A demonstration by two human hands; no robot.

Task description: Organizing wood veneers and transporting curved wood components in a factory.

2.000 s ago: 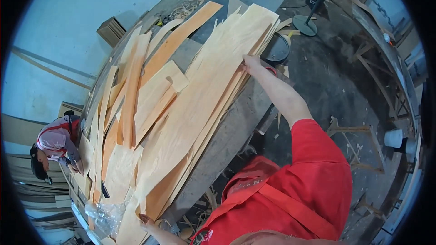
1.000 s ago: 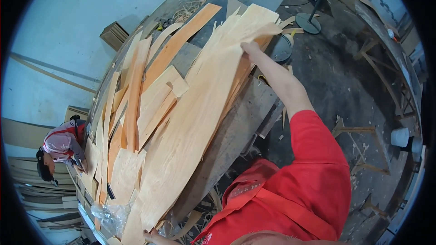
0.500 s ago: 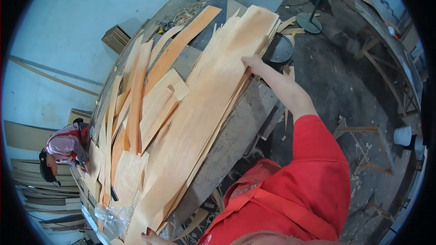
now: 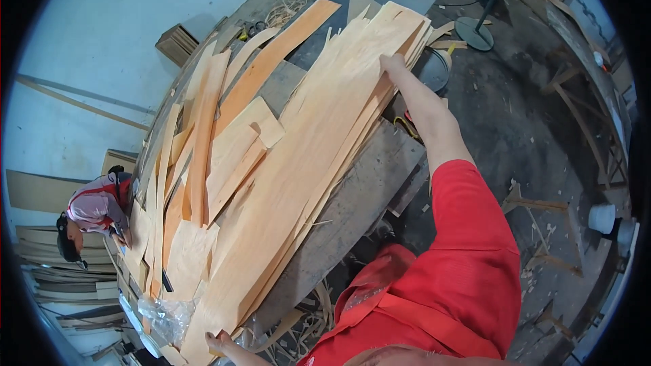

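A long stack of thin, pale wood veneer sheets (image 4: 298,163) lies diagonally across the workbench. My right hand (image 4: 393,68) grips the stack's right edge close to its far end, thumb on top and fingers hidden underneath. There the top sheet bows slightly, and layers below it fan apart along the edge. At the near end, my left hand (image 4: 220,343) pinches the lower edge of the veneer, with its fingertips partly out of sight. Loose orange-brown veneer strips (image 4: 271,61) and cut pieces (image 4: 234,176) lie left of the stack.
Yellow-handled scissors (image 4: 407,125) sit by the bench's right edge, near a dark round bucket (image 4: 434,70). A person (image 4: 102,207) bends over the bench at far left. Clear plastic wrap (image 4: 166,318) lies near the stack's near end. A wooden trestle (image 4: 546,227) stands on the right.
My right hand has shifted farther up and right, with the veneer edge in it. The layers along the right side spread more. My left hand has come slightly higher in view.
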